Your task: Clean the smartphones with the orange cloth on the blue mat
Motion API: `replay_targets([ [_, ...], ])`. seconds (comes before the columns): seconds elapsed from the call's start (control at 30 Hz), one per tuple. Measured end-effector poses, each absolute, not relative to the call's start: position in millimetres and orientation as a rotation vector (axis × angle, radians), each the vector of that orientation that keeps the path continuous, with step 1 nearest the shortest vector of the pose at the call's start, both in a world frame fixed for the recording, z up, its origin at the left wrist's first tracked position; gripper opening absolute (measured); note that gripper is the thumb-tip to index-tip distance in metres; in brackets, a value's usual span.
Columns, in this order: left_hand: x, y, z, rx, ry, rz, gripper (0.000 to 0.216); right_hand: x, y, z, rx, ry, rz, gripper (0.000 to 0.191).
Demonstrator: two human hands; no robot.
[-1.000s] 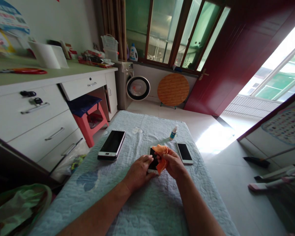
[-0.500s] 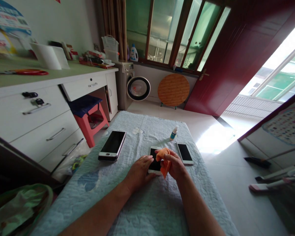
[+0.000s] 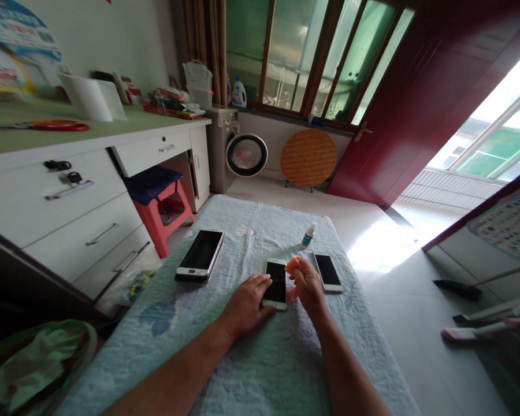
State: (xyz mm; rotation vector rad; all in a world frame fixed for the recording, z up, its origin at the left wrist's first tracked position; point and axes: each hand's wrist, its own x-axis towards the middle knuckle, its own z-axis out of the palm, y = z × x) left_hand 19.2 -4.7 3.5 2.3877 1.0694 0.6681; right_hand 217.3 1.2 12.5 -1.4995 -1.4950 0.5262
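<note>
A white-framed smartphone with a dark screen lies flat on the quilted cover. My left hand steadies it from the left, fingertips on the screen's edge and thumb at the bottom corner. Bunched in my right hand is an orange cloth, at the phone's right edge; whether it touches the phone I cannot tell. Another white phone lies to the right of that hand. Behind it stands a small spray bottle with a blue label. On the left, phones are stacked, a larger one on top.
The light blue quilted cover drapes the surface under the phones. A pink stool and a white desk stand at the left. Beyond are a washing machine with its door open and a round wooden tabletop.
My right hand has drawn the orange cloth rightward from over the screen to the phone's right edge, uncovering more of the screen. My left hand keeps its place on the phone.
</note>
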Motion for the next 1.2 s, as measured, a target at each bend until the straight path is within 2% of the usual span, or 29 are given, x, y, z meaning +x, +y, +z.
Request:
replay_targets([
  [0.13,19,-5,4,2.383,1.071,0.658,0.062,214,0,13,-1.506,-1.699,0.274,0.021],
  [0.27,20,-5,4,2.367,1.068,0.669,0.061,207,-1,11,-1.528,-1.863,0.251,0.031],
  [0.4,20,-4,-2,2.353,1.057,0.742,0.067,203,-5,11,-1.627,-2.037,0.323,0.038],
  [0.5,20,-3,-6,2.348,1.069,0.817,0.073,203,-8,15,-1.654,-2.101,0.37,0.033],
  [0.97,19,-2,-3,2.414,1.14,0.735,0.06,209,-25,47,-1.397,-2.251,0.869,0.019],
  [1.07,19,-1,-5,2.418,1.132,0.74,0.061,211,-21,42,-1.46,-2.191,0.804,0.022],
  [1.2,18,-2,-2,2.419,1.116,0.721,0.062,211,-7,27,-1.58,-2.054,0.554,0.023],
])
